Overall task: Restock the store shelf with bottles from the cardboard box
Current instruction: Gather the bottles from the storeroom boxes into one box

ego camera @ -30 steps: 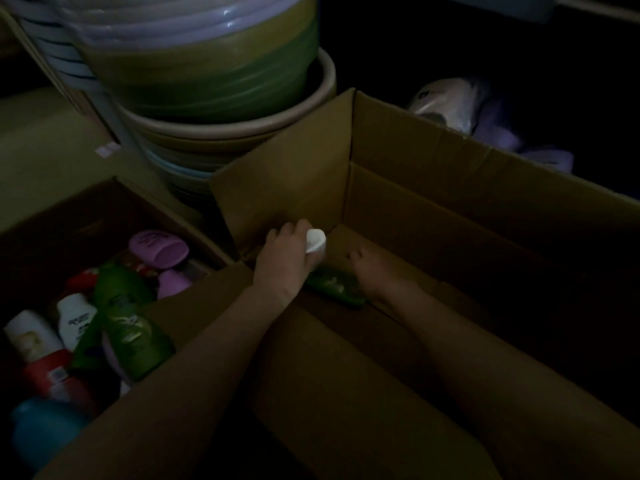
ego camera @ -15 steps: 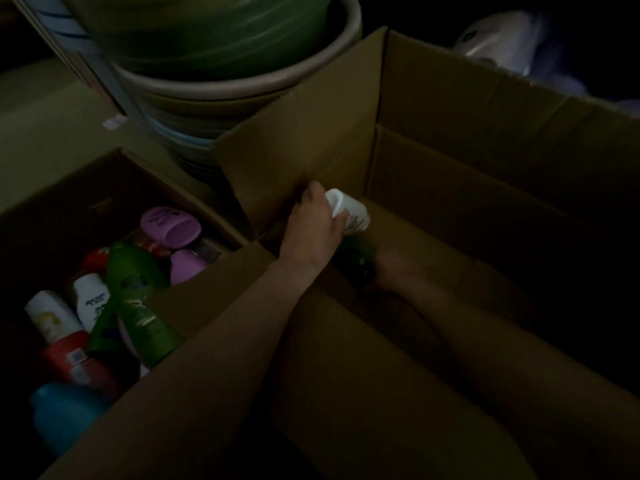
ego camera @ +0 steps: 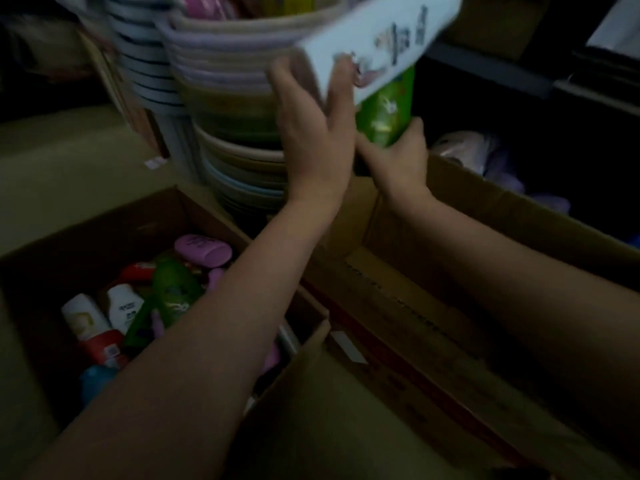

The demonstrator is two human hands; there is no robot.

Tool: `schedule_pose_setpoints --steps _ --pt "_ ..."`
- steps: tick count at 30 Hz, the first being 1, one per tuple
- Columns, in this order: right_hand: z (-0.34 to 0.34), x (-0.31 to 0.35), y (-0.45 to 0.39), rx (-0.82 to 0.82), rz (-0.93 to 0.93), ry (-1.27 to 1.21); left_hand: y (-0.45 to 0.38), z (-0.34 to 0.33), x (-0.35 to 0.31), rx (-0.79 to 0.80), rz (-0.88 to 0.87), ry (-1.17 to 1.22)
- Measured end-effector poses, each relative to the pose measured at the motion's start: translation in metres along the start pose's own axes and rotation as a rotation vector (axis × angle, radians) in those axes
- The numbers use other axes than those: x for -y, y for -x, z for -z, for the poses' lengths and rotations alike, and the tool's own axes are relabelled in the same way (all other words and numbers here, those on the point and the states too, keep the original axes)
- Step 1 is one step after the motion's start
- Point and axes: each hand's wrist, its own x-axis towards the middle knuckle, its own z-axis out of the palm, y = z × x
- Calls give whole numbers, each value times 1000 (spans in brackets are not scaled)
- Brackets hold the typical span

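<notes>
My left hand (ego camera: 311, 126) grips the lower end of a white bottle (ego camera: 377, 39) with a printed label, raised high above the boxes and tilted up to the right. Just beside it, my right hand (ego camera: 398, 161) holds a green bottle (ego camera: 386, 105) by its base, partly behind the white one. Both hands are above the large cardboard box (ego camera: 485, 209) at right, whose inside is dark. A second cardboard box (ego camera: 104, 223) at lower left holds several bottles, among them a green bottle (ego camera: 173, 292), a pink bottle (ego camera: 202, 249) and a white bottle (ego camera: 81, 315).
A tall stack of plastic basins (ego camera: 228, 109) stands behind the boxes, close to my left hand. Dark shelving (ego camera: 519, 74) and pale bagged goods (ego camera: 464, 150) lie at the back right. The picture is dim and motion-blurred.
Both hands have come up out of the large box, the left with the white bottle and the right with the green one. The view has tilted upward.
</notes>
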Motion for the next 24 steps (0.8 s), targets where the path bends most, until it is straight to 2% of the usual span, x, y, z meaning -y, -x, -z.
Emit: schedule_pose_setpoints --steps 3,5,7,9,12,14,16,21,24 --pt "-48 58 11 108 82 -138 -33 40 -16 -213 100 85" --pt "-83 78 26 231 83 -133 -51 74 -12 -431 186 52" --pt "-113 83 46 389 53 -9 -54 109 -3 -581 288 -54" --pt "-137 76 70 586 55 208 -40 146 14 -652 454 -220" --pt "-158 47 104 781 18 410 -3 183 44 -644 703 -367" --pt "-167 21 127 861 -77 476 23 201 55 -660 867 -481" --pt "-171 -4 143 934 -91 545 45 218 66 -654 1003 -540" --pt "-171 -13 132 1049 123 592 66 246 96 -489 1286 -581" --pt "-172 -10 114 1040 242 638 62 244 108 -324 1251 -890"
